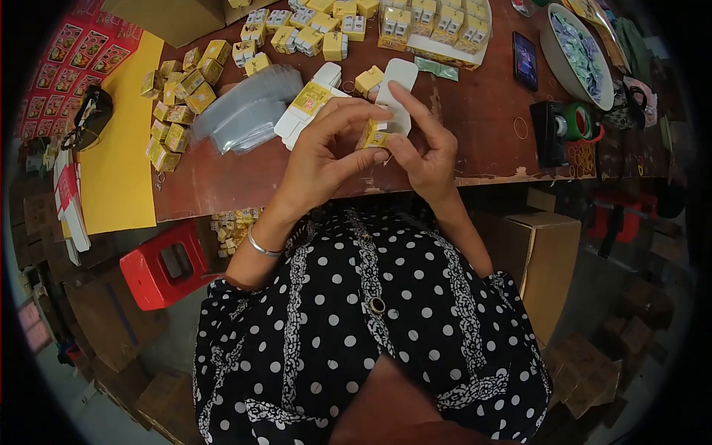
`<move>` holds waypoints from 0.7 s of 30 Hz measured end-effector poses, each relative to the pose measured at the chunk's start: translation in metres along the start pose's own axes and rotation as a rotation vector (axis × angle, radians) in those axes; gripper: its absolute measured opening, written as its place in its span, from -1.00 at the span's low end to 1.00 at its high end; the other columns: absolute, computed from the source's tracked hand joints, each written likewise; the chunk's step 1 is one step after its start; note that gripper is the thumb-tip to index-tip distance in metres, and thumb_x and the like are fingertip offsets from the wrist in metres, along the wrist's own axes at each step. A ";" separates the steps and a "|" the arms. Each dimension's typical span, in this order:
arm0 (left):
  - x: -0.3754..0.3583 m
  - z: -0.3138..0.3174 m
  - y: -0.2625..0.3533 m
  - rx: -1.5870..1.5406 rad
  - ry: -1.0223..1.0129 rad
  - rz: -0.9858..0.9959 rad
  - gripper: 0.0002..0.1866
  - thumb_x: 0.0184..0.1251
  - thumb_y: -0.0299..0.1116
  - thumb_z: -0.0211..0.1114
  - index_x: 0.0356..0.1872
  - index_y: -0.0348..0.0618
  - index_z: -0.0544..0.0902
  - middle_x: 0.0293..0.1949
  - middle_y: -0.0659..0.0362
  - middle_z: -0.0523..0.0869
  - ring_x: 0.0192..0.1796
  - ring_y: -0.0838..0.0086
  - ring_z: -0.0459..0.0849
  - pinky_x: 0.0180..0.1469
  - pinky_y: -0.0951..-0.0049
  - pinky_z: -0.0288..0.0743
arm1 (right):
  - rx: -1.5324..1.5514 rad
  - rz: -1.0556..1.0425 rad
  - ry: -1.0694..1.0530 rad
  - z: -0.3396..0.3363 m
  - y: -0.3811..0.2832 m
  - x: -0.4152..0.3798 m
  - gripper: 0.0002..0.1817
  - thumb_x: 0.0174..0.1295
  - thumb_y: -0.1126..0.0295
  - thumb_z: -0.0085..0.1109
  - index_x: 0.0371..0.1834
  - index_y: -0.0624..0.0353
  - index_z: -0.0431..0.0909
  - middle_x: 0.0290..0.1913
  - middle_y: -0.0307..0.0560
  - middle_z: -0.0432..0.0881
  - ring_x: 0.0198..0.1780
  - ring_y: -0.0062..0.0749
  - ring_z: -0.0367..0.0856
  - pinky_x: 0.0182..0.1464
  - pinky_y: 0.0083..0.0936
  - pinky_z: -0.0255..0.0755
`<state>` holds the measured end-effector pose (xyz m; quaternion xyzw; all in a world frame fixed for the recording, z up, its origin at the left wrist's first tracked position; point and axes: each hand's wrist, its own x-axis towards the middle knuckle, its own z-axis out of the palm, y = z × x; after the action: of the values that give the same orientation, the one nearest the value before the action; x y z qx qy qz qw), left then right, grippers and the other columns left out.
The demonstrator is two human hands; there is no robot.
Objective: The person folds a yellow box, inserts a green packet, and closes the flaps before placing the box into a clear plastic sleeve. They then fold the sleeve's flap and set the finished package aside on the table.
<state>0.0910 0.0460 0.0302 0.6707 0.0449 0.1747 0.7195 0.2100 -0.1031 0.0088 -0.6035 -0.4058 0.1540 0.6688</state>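
Over the table's front edge, my left hand (326, 152) pinches a small yellow box (374, 138) between thumb and fingers. Opposite it, my right hand (429, 152) touches the same box with its thumb, its index finger raised along a white flap (401, 78). Fingers hide part of the box. Just beyond my left hand lies flat yellow-and-white packaging (308, 104), and a small yellow block (368, 80) rests behind the hands.
Clear plastic sleeves (248, 111) and small gold boxes (178, 104) lie left. A display tray (437, 46) stands at the back. Right are a phone (525, 61), a bowl (610, 93) of packets and a tape dispenser (549, 135). A red stool (159, 265) stands below left.
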 end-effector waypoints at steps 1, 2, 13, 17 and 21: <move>-0.001 -0.001 -0.002 -0.057 -0.006 0.009 -0.52 0.23 -0.56 0.54 0.21 -0.12 0.69 0.18 0.21 0.57 0.18 0.52 0.61 0.20 0.49 0.55 | -0.003 -0.030 -0.008 0.000 -0.001 0.001 -0.39 0.33 0.32 0.37 0.42 0.29 0.51 0.32 0.15 0.63 0.30 -0.19 0.62 0.38 -0.33 0.41; -0.001 -0.002 -0.002 -0.057 -0.007 0.007 -0.52 0.23 -0.56 0.54 0.21 -0.12 0.69 0.18 0.21 0.57 0.18 0.52 0.61 0.20 0.49 0.55 | -0.002 -0.029 -0.007 -0.002 -0.001 0.004 -0.39 0.33 0.32 0.37 0.42 0.29 0.51 0.32 0.15 0.63 0.30 -0.19 0.62 0.38 -0.33 0.41; -0.005 -0.006 -0.010 -0.308 -0.041 -0.020 -0.69 0.36 -0.71 0.38 0.10 -0.34 0.67 0.27 0.15 0.54 0.15 0.52 0.66 0.20 0.50 0.61 | -0.383 -0.417 -0.221 -0.014 0.000 0.023 -0.54 0.40 0.28 0.26 0.26 0.34 0.65 0.30 0.17 0.65 0.36 0.04 0.57 0.40 -0.17 0.41; -0.003 -0.009 -0.004 -0.311 -0.009 -0.029 -0.69 0.36 -0.72 0.37 0.10 -0.36 0.66 0.28 0.12 0.52 0.16 0.48 0.67 0.18 0.49 0.63 | -0.164 -0.236 -0.083 0.002 -0.011 0.017 -0.61 0.40 0.38 0.26 0.22 0.36 0.67 0.25 0.18 0.69 0.36 0.03 0.59 0.41 -0.19 0.42; -0.003 -0.009 -0.009 -0.329 0.027 -0.025 -0.73 0.36 -0.74 0.36 0.03 -0.34 0.63 0.17 0.14 0.58 0.15 0.47 0.68 0.15 0.49 0.65 | -0.178 -0.277 -0.093 -0.002 -0.003 0.020 -0.70 0.35 0.43 0.34 0.10 0.30 0.74 0.18 0.06 0.75 0.29 -0.03 0.66 0.33 -0.22 0.51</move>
<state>0.0873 0.0532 0.0202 0.5407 0.0337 0.1798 0.8211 0.2228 -0.0916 0.0187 -0.5910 -0.5278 0.0516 0.6079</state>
